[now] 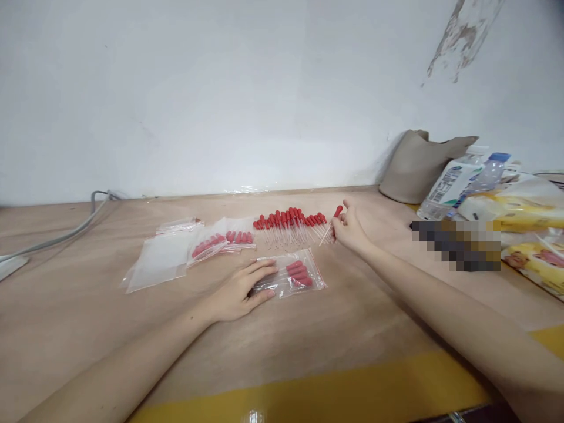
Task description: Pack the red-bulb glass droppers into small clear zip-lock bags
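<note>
My left hand (247, 288) lies with fingers spread on the left part of a clear zip bag (315, 270). Several droppers with red bulbs (298, 273) show through the plastic, bulbs toward the right. Between the fingertips of my right hand (350, 230) is a single dropper (337, 211), tilted, its red bulb up and its thin tube pointing down to the left. Just left of that hand, a row of loose droppers (286, 220) lies on the table, red bulbs toward the wall.
Left of the loose droppers lie filled zip bags (209, 245) and a stack of flat bags (158, 264). A grey cable (83, 220) runs at far left. At right stand a grey-brown bag (414, 167), plastic bottles (453, 182) and yellow packs (524, 205). A wall backs the table.
</note>
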`<state>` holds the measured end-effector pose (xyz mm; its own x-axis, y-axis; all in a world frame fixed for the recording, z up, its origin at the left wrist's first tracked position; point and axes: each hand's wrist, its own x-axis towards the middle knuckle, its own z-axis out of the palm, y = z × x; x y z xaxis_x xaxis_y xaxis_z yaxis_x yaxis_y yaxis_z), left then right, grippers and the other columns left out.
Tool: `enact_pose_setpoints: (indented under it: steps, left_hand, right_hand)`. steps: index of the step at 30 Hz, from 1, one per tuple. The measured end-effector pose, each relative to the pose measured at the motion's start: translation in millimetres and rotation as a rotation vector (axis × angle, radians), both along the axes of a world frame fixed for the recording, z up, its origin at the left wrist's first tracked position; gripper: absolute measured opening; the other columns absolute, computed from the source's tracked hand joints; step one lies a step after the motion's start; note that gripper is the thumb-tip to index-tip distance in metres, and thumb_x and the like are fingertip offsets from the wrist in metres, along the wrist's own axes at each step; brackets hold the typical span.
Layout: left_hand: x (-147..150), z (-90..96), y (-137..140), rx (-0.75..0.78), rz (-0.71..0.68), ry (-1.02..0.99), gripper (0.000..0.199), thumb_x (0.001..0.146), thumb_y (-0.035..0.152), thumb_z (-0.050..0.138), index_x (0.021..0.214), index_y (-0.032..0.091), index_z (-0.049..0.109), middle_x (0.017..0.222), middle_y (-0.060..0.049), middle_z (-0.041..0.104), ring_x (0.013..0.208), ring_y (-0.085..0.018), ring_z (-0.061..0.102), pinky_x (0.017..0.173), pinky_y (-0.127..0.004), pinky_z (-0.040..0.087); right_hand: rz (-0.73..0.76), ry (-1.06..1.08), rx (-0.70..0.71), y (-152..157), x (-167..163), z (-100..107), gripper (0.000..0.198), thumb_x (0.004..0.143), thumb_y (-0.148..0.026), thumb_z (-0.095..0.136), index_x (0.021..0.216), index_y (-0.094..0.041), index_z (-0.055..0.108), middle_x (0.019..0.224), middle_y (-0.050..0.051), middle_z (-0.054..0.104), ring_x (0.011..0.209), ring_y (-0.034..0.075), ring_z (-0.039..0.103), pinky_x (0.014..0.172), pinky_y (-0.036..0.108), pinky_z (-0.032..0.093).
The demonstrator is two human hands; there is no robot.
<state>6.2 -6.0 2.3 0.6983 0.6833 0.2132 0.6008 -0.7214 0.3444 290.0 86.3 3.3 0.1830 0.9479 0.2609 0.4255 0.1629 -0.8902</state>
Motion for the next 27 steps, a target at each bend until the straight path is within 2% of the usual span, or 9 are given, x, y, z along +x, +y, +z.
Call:
enact_pose_setpoints:
  steps: [4,10,13,18,22,25,27]
  left_hand:
    - [-0.2,0.1,-0.1,0.001,-0.006,-0.001,0.040,0.089,0.037,0.046,0.127,0.024,0.044,0.137,-0.008,0.040,0.123,-0.024,0.040,0.100,-0.043,0.035]
    - [-0.4,0.7,-0.4,-0.006,-0.005,-0.002,0.040,0.090,0.036,0.045,0.127,0.023,0.044,0.137,-0.008,0.039,0.124,-0.024,0.039,0.101,-0.042,0.035]
    - [-0.7,0.1,-0.1,-0.004,-0.008,-0.009,0.040,0.090,0.037,0.045,0.128,0.024,0.043,0.137,-0.007,0.039,0.123,-0.024,0.040,0.101,-0.043,0.035]
    - [-1.2,-0.6,-0.4,-0.004,-0.011,-0.018,0.041,0.090,0.036,0.045,0.129,0.025,0.042,0.137,-0.007,0.039,0.124,-0.024,0.039,0.101,-0.044,0.035]
    - [-1.2,-0.1,-1.6,-0.015,0.017,-0.030,0.049,0.089,0.037,0.046,0.134,0.024,0.031,0.133,-0.008,0.044,0.118,-0.024,0.045,0.097,-0.041,0.039]
    - [-1.3,-0.1,-1.9,-0.015,0.021,-0.037,0.050,0.089,0.037,0.046,0.135,0.024,0.029,0.133,-0.008,0.044,0.117,-0.024,0.045,0.096,-0.041,0.039]
    - [-1.4,-0.4,-1.8,-0.019,0.015,-0.039,0.051,0.089,0.037,0.046,0.135,0.024,0.028,0.133,-0.008,0.043,0.118,-0.024,0.045,0.096,-0.041,0.039]
  right_hand:
    - [0.097,0.385,0.019,-29.2,-17.8,-17.5,0.060,0.069,-0.025,0.052,0.121,-0.023,0.023,0.071,-0.007,0.044,0.048,0.010,0.053,0.044,0.025,0.049]
    - [0.111,0.613,-0.041,-42.1,-33.1,-21.8,0.039,0.069,-0.027,0.054,0.096,-0.025,0.027,0.069,-0.009,0.047,0.050,0.008,0.057,0.053,0.026,0.053]
    - [0.167,0.669,-0.097,-43.7,-35.1,-22.3,0.031,0.072,-0.029,0.053,0.091,-0.025,0.028,0.066,-0.009,0.049,0.051,0.009,0.059,0.058,0.028,0.054]
    - [0.179,0.700,-0.101,-49.1,-30.9,-27.0,0.029,0.073,-0.029,0.054,0.089,-0.025,0.031,0.066,-0.008,0.051,0.051,0.009,0.059,0.057,0.028,0.054]
    - [0.142,0.771,-0.102,-53.5,-27.0,-24.9,0.026,0.075,-0.024,0.054,0.088,-0.025,0.031,0.071,-0.007,0.054,0.058,0.010,0.062,0.063,0.029,0.054]
    - [0.130,0.806,-0.173,-56.7,-25.0,-19.8,0.021,0.076,-0.019,0.052,0.085,-0.024,0.034,0.071,-0.004,0.057,0.062,0.011,0.064,0.066,0.029,0.054]
    - [0.176,0.772,-0.249,-58.7,-22.8,-16.7,0.018,0.075,-0.016,0.054,0.082,-0.022,0.039,0.070,-0.003,0.058,0.061,0.010,0.063,0.065,0.026,0.053]
